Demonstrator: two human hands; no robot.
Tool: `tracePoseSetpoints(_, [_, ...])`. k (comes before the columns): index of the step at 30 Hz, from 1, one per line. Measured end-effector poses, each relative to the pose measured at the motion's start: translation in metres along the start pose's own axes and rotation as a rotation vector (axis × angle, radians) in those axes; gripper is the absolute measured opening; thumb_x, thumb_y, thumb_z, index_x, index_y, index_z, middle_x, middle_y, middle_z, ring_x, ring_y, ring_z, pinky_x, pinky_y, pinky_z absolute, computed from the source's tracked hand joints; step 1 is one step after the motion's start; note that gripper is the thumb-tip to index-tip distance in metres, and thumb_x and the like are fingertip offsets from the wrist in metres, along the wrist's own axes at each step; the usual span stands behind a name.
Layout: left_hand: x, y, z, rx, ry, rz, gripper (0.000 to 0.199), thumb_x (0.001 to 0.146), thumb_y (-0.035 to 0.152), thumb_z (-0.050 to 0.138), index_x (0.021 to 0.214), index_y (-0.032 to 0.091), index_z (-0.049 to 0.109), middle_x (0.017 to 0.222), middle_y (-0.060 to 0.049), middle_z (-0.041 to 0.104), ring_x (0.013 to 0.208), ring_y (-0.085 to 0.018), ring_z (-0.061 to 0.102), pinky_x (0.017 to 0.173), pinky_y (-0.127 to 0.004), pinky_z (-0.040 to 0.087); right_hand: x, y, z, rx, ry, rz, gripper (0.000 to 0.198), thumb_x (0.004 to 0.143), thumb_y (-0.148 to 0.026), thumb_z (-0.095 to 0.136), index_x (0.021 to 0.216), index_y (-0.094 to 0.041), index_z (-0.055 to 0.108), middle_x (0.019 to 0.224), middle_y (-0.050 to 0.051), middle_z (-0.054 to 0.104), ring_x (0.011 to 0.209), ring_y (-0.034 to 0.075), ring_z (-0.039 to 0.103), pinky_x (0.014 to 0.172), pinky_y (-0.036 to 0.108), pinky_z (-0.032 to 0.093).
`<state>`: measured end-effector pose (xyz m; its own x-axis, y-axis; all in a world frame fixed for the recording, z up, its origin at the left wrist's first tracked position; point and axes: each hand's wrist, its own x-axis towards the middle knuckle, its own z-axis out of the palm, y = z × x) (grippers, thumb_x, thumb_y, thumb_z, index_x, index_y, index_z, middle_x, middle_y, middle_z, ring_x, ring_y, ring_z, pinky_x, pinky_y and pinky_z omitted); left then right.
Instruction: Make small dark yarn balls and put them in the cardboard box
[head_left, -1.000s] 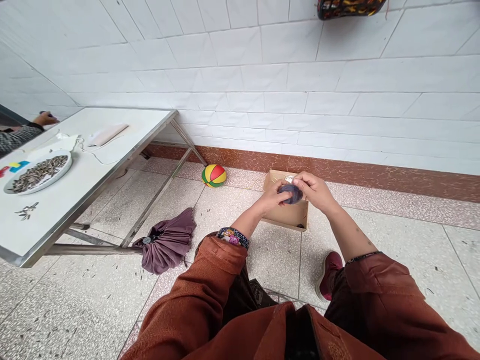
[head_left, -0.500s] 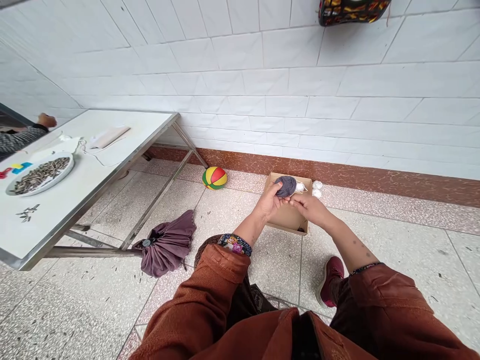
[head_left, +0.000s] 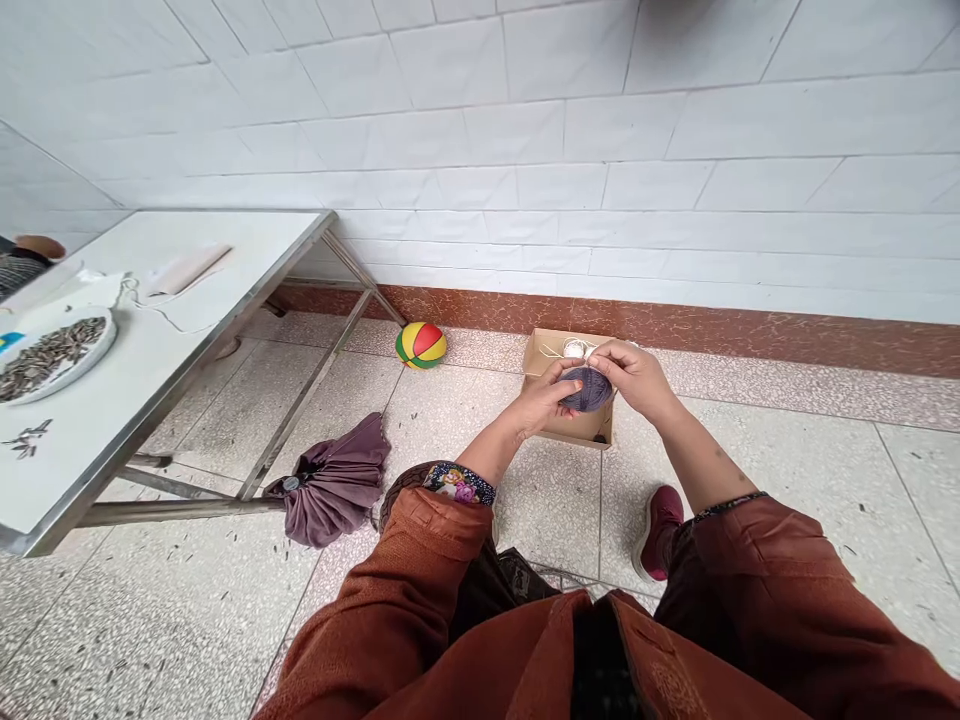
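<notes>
A ball of dark grey-purple yarn (head_left: 587, 391) rests in my left hand (head_left: 545, 397), whose thumb and fingers are closed round its left side. My right hand (head_left: 628, 374) is at the ball's upper right, thumb and fingertips pinched together at its top edge. What is in that pinch is too small to make out, perhaps a strand. Both hands are above a shallow cardboard box (head_left: 568, 430) on the floor. Inside the box, at the back, a white yarn ball (head_left: 574, 348) shows behind my hands, with loose pale strands beside it.
A white-topped metal table (head_left: 247, 240) stands at the left, holding a plate (head_left: 105, 345) of sunflower seeds and a folded cloth (head_left: 191, 272). A colourful ball (head_left: 421, 345) lies by the wall. A folded purple umbrella (head_left: 337, 485) leans near the table leg. Another person's hand (head_left: 41, 246) is at far left.
The yarn ball has turned and shifted slightly right and down in my left hand. My right hand has risen from below the ball to its top edge. The view has tilted down.
</notes>
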<state>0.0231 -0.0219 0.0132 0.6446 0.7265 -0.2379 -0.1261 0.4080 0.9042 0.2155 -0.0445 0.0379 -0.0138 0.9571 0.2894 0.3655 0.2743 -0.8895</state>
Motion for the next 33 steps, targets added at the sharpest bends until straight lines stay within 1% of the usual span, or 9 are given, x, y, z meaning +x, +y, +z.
tracePoseSetpoints(2, [-0.001,0.0,0.002,-0.074,-0.046,0.005,0.058,0.081,0.043,0.07,0.134,0.028,0.052,0.12,-0.007,0.06,0.082,-0.013,0.061,0.066,-0.026,0.047,0.001,0.006,0.001,0.035,0.011,0.069,0.026,0.088,-0.045,0.065,0.077,-0.022,0.068,0.077,0.002,0.066,0.073,0.018,0.058,0.07,0.031,0.045])
tracePoseSetpoints(4, [-0.001,0.0,0.004,-0.107,-0.078,0.009,0.06,0.082,0.042,0.07,0.137,0.027,0.051,0.117,-0.008,0.062,0.081,-0.013,0.061,0.069,-0.027,0.048,0.001,0.01,0.001,0.065,0.019,0.125,0.028,0.088,-0.048,0.065,0.077,-0.022,0.067,0.075,0.001,0.064,0.07,0.017,0.055,0.067,0.03,0.043])
tracePoseSetpoints(9, [-0.002,0.002,0.007,-0.062,-0.147,0.033,0.065,0.076,0.03,0.077,0.136,0.025,0.053,0.113,-0.008,0.064,0.083,-0.014,0.063,0.078,-0.032,0.05,0.0,0.013,-0.005,0.112,0.006,0.201,0.031,0.086,-0.051,0.066,0.078,-0.021,0.066,0.073,-0.001,0.061,0.067,0.016,0.052,0.065,0.029,0.041])
tracePoseSetpoints(16, [-0.002,0.004,0.013,-0.034,-0.135,0.042,0.059,0.079,0.031,0.069,0.134,0.021,0.052,0.1,-0.005,0.066,0.071,-0.014,0.065,0.074,-0.033,0.051,-0.004,0.019,-0.008,0.078,0.046,0.2,0.032,0.088,-0.053,0.063,0.081,-0.022,0.065,0.076,0.0,0.062,0.072,0.017,0.054,0.069,0.031,0.042])
tracePoseSetpoints(20, [-0.003,0.007,0.019,0.102,-0.144,0.078,0.059,0.078,0.03,0.072,0.133,0.022,0.05,0.099,-0.004,0.065,0.073,-0.014,0.067,0.074,-0.033,0.053,-0.006,0.022,-0.011,0.05,0.043,0.184,0.034,0.089,-0.055,0.061,0.082,-0.022,0.062,0.076,0.0,0.061,0.072,0.018,0.053,0.069,0.031,0.043])
tracePoseSetpoints(24, [-0.006,0.011,0.023,0.112,-0.174,0.067,0.062,0.076,0.028,0.075,0.131,0.022,0.048,0.097,-0.004,0.066,0.073,-0.015,0.068,0.073,-0.032,0.053,-0.008,0.024,-0.014,0.016,0.031,0.179,0.031,0.091,-0.052,0.059,0.082,-0.023,0.061,0.076,0.001,0.061,0.072,0.018,0.054,0.068,0.03,0.043])
tracePoseSetpoints(28, [-0.002,0.012,0.021,-0.079,-0.08,0.12,0.058,0.075,0.034,0.074,0.126,0.021,0.049,0.098,-0.004,0.066,0.069,-0.013,0.066,0.069,-0.03,0.051,-0.012,0.028,-0.011,-0.117,0.008,0.161,0.023,0.094,-0.042,0.053,0.085,-0.023,0.061,0.077,0.002,0.064,0.072,0.02,0.057,0.068,0.031,0.043])
tracePoseSetpoints(30, [0.001,0.012,0.018,-0.163,0.01,0.163,0.057,0.073,0.035,0.074,0.123,0.021,0.05,0.103,-0.004,0.066,0.074,-0.013,0.066,0.07,-0.029,0.051,-0.014,0.029,-0.007,-0.201,-0.03,0.116,0.021,0.095,-0.038,0.051,0.087,-0.023,0.062,0.078,0.004,0.065,0.073,0.021,0.059,0.069,0.032,0.044])
tracePoseSetpoints(33, [0.007,0.011,0.014,-0.167,0.144,0.208,0.052,0.072,0.034,0.075,0.117,0.021,0.054,0.11,-0.005,0.064,0.086,-0.014,0.064,0.071,-0.025,0.049,-0.017,0.029,-0.001,-0.292,-0.109,0.028,0.02,0.096,-0.035,0.05,0.087,-0.023,0.062,0.084,0.006,0.069,0.079,0.023,0.062,0.072,0.034,0.045])
